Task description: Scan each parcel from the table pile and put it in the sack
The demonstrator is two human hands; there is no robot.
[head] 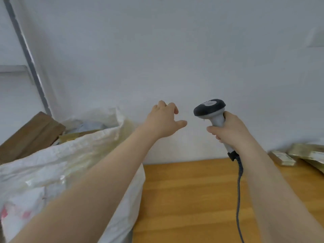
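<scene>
Parcels (pixel 298 152) wait right of the sack (pixel 73 155), on the table (pixel 192 190). Left hand (pixel 163 120) hangs loose and empty beside the sack, free to grab one; right hand (pixel 229 130) grips the scanner (pixel 210 109), ready.

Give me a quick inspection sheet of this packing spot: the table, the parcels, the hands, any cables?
Surface: wooden table, plank top.
Job's things: white woven sack at left, open, a brown parcel sticking out; pile of parcels at the table's far right; scanner held up.
Clutter: nothing seen.
Hands: left hand raised, fingers relaxed, holds nothing; right hand grips the scanner's handle.
Cables: dark cable hangs from the scanner's handle.
Surroundings: plain white wall; grey post at upper left.
</scene>
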